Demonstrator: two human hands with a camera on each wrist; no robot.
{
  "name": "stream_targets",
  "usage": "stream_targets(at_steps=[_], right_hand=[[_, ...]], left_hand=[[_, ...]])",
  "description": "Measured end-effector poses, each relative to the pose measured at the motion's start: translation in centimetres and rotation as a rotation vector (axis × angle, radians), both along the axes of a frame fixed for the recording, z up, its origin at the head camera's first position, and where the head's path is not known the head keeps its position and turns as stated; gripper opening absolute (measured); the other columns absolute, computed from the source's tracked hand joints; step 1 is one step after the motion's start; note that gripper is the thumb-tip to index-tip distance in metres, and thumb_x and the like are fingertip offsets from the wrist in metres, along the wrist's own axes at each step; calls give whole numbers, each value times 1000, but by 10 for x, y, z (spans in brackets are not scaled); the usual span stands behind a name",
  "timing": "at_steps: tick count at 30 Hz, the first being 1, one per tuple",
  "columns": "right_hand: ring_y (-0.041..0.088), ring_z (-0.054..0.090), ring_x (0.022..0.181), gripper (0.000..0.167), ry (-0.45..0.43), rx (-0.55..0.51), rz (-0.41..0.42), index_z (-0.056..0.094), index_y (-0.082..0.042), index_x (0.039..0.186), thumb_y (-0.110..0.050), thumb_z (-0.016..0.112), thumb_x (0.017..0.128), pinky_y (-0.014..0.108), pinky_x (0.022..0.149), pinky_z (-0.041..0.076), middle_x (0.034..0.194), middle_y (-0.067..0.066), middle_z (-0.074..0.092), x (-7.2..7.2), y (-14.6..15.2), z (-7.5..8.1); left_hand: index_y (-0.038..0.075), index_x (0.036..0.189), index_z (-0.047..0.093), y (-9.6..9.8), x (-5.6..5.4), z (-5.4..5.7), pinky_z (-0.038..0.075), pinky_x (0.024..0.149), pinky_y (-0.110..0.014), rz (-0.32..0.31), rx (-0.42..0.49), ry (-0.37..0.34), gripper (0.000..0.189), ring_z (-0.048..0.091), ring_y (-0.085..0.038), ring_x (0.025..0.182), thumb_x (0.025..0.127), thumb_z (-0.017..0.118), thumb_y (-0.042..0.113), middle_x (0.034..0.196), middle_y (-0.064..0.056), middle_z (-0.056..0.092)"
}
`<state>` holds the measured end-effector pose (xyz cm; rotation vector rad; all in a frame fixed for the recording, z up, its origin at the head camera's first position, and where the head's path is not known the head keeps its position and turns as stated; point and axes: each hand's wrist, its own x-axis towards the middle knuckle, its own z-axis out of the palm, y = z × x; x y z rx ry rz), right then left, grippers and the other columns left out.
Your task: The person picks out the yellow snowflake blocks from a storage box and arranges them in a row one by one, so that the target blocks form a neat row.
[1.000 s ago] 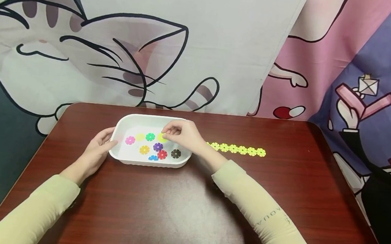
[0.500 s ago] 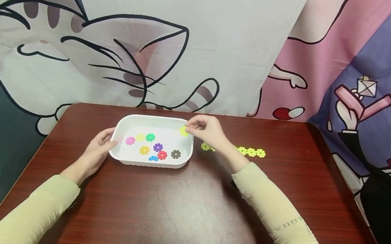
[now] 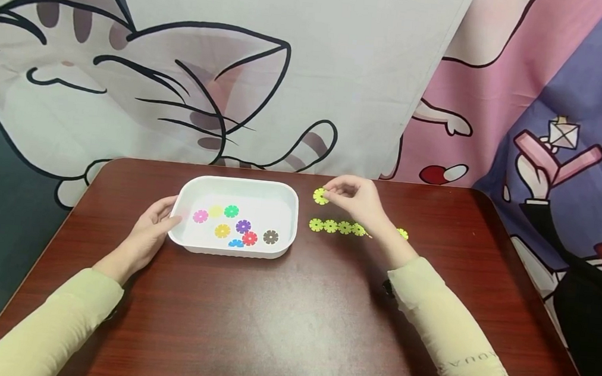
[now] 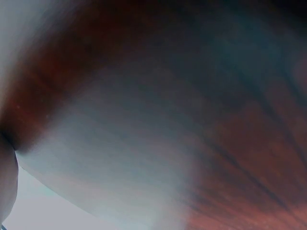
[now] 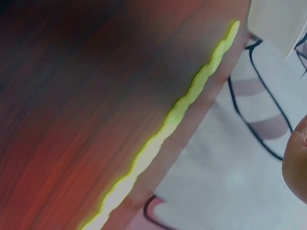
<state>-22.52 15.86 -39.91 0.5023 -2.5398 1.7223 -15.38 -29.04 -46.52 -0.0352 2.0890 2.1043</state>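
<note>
Beyond the right end of a white plastic tray (image 3: 231,252), my right hand (image 3: 357,202) pinches a yellow notched flower-shaped disc (image 3: 320,196) between thumb and fingertips, above the table. Just in front of it lies a straight row of yellow discs (image 3: 344,227), linked edge to edge and partly hidden by my right wrist. The same row (image 5: 177,112) runs diagonally through the right wrist view. My left hand (image 3: 149,231) grips the tray's left end, its thumb over the rim and its fingers outside. The left wrist view is mostly blurred.
Several loose discs lie inside the tray, among them a pink disc (image 3: 200,216), a green disc (image 3: 231,211), a purple disc (image 3: 243,226) and a black disc (image 3: 271,237). The dark red wooden table (image 3: 267,328) ends at a cartoon-printed curtain (image 3: 352,97).
My right hand has carried the yellow disc out of the tray, over its right rim, to beyond the yellow row. My left hand and the tray have stayed in place.
</note>
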Motion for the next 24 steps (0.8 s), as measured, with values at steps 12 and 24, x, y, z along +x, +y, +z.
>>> stream_targets(at_steps=[12,24], right_hand=[[-1,66,76,17,-20,49,-110,79,3,106,-7,82,92,13,71,55,81,-17,72,5,60,-5],[-4,62,72,20,-17,132,-189,77,3,107,-11,82,93,13,64,51,78,-24,70,18,115,-14]], left_hand=[[13,147,44,0,1,0,45,103,-4,5,47,30,42,48,11,131,108,58,7,154,-2,44],[17,145,45,0,1,-1,45,103,-4,9,46,13,40,46,8,135,108,58,8,159,-7,39]])
